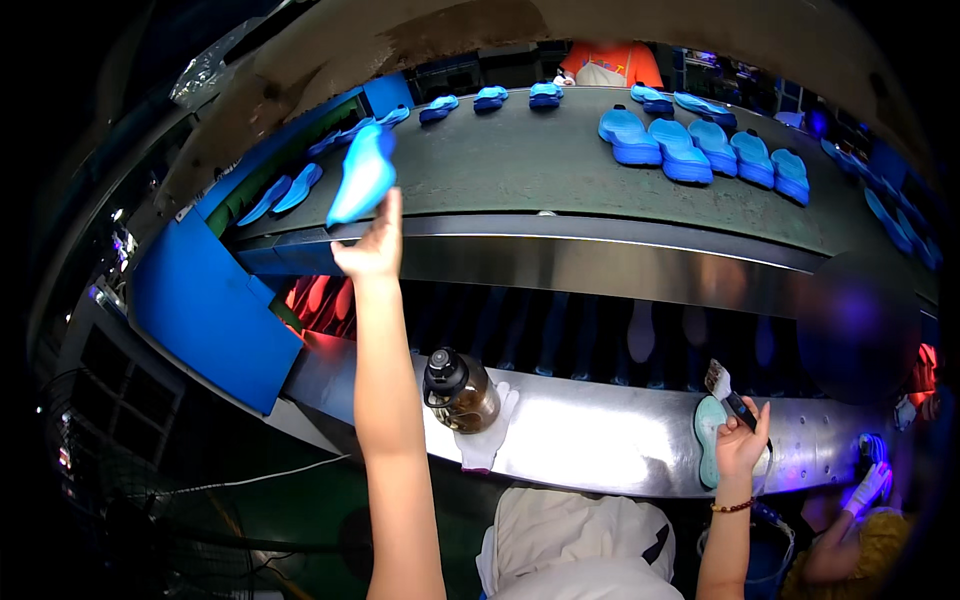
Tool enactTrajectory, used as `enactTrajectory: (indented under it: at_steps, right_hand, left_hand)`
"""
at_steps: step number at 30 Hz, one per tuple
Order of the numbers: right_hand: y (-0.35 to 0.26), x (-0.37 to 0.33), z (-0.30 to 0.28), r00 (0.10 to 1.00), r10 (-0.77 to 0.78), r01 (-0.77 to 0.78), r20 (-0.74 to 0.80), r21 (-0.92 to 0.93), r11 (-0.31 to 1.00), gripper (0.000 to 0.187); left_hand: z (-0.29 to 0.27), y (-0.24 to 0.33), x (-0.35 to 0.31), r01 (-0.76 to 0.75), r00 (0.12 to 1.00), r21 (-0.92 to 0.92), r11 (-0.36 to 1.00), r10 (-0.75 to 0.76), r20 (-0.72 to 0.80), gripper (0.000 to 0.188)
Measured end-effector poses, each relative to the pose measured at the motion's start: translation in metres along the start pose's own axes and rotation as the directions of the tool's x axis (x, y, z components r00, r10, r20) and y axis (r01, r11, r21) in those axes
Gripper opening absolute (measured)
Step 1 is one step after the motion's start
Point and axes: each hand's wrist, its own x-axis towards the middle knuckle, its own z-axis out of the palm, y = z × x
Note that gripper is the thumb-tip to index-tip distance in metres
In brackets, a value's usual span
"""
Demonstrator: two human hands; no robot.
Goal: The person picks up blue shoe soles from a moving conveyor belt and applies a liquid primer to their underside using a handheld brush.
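My left hand (375,245) reaches far out over the conveyor's near edge with a bright blue shoe sole (364,178). Some of its fingers are hidden behind the sole, and the thumb stands apart below it. My right hand (742,440) is closed round the dark handle of a brush (720,380), whose pale bristles point up and away. Beside that hand, a pale green shoe sole (708,440) lies on the metal ledge (600,430).
Blue soles (682,155) stand in groups on the dark conveyor (500,165). A dark bottle (462,395) stands on the ledge by a white glove (495,430). Soles hang or lie in the dark lower level. A co-worker's gloved hand (868,490) is at the right; another person (612,65) is beyond the conveyor.
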Motion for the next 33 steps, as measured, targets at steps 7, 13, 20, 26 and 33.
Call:
enactTrajectory:
  at_steps: [7,13,20,26,33]
  right_hand:
    - [0.002,-0.002,-0.005,0.996,-0.001,0.0,-0.091,-0.007,1.0,0.04]
    - [-0.006,0.0,-0.022,0.996,-0.004,0.004,-0.09,0.003,1.0,0.039]
    - [-0.018,0.008,-0.052,0.991,-0.027,0.029,-0.132,0.017,0.999,0.041]
    - [-0.02,0.015,-0.065,0.982,0.031,-0.022,-0.184,0.053,0.998,0.039]
    - [-0.018,0.018,-0.089,0.978,0.031,-0.018,-0.206,0.065,0.998,0.039]
  left_hand:
    - [0.006,-0.128,-0.003,0.135,0.988,0.782,0.609,-0.147,-0.056,0.076]
    - [-0.02,-0.246,-0.006,-0.244,0.948,0.874,-0.421,-0.294,0.124,0.083]
    - [-0.044,-0.346,0.021,-0.488,0.873,0.273,-0.829,-0.468,0.14,0.1]
    - [-0.046,-0.351,0.064,-0.345,0.917,0.194,-0.918,-0.374,-0.138,0.092]
    - [-0.076,-0.355,0.077,-0.467,0.884,0.193,-0.863,-0.447,0.138,0.049]
